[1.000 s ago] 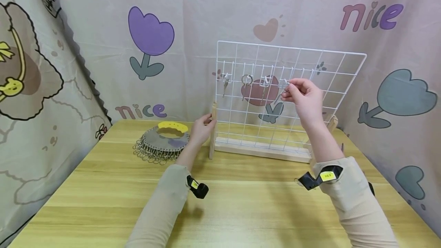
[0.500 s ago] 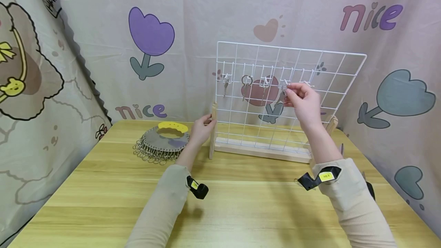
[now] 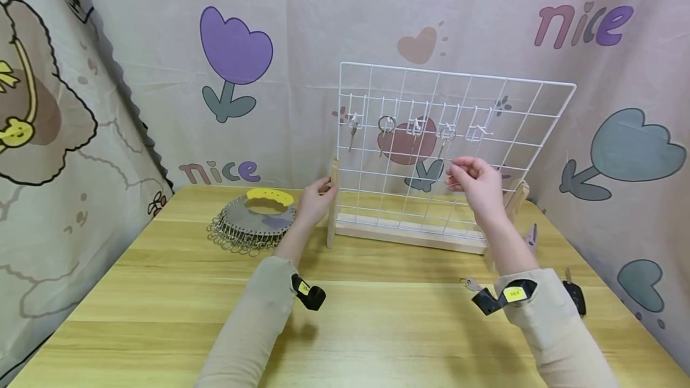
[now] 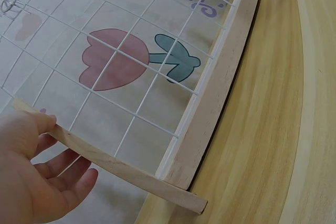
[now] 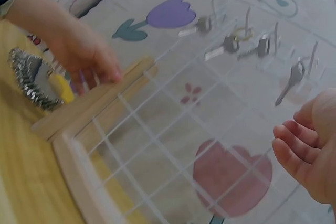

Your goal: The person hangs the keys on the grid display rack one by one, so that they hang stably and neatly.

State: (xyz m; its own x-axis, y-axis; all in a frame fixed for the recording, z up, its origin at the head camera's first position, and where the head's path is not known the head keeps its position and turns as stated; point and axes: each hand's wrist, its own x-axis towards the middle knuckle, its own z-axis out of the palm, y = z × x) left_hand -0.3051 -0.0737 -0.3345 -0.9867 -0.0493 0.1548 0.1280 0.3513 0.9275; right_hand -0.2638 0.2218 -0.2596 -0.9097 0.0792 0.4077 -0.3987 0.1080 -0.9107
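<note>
A white wire grid rack (image 3: 388, 172) stands upright in a wooden base. My left hand (image 3: 317, 202) grips its left wooden post (image 4: 105, 158), thumb on one side and fingers on the other in the left wrist view. Several keys hang from white hooks along the grid's upper part. The rightmost hanging key (image 3: 444, 142) also shows in the right wrist view, just above my right fingertips (image 5: 286, 145). My right hand (image 3: 477, 187) is in front of the grid, below that key and apart from it, fingers loosely bent and holding nothing. Farther right, a white hook (image 3: 478, 133) bears no key.
Left on the table lies a grey disc (image 3: 245, 217) with a yellow part (image 3: 269, 197) and many metal rings around its edge. A small key (image 3: 472, 284), a black car key (image 3: 575, 298) and a purple item (image 3: 532, 237) lie on the right, partly near my right forearm.
My right hand has let go of the key, which now hangs on the fourth hook, and has moved down from it. My left hand has stayed on the post.
</note>
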